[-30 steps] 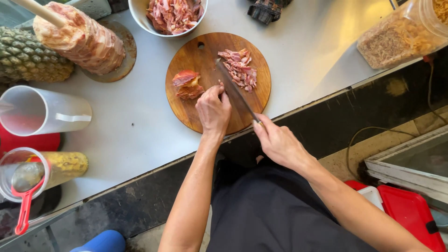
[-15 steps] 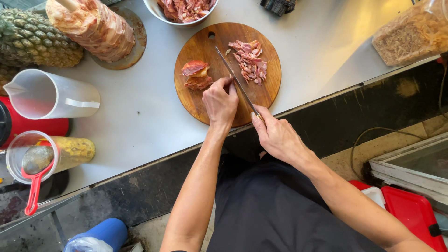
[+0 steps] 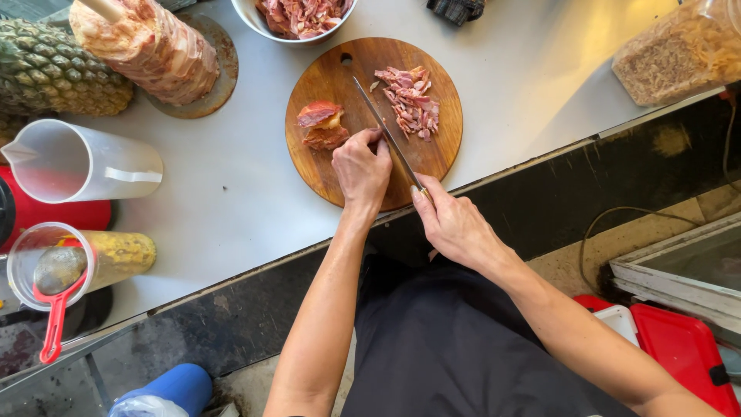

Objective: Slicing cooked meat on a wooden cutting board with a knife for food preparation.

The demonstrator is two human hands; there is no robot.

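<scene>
A round wooden cutting board (image 3: 340, 73) lies on the steel counter. On its right side sits a pile of chopped pink meat (image 3: 409, 100). An uncut chunk of meat (image 3: 320, 123) rests on its left side. My left hand (image 3: 363, 170) lies on the board with its fingertips against that chunk. My right hand (image 3: 455, 224) grips the handle of a long knife (image 3: 382, 127), whose blade lies across the board between the chunk and the chopped pile.
A white bowl of meat (image 3: 301, 15) stands beyond the board. A meat stack on a skewer (image 3: 147, 46), a pineapple (image 3: 54, 69), a clear jug (image 3: 77, 162) and a jar with a red scoop (image 3: 69, 266) fill the left. A clear container (image 3: 679, 54) sits far right.
The view has shifted, so the board sits further right in the frame. The knife blade has swung a little to the left, closer to the uncut chunk. Both hands keep their grip.
</scene>
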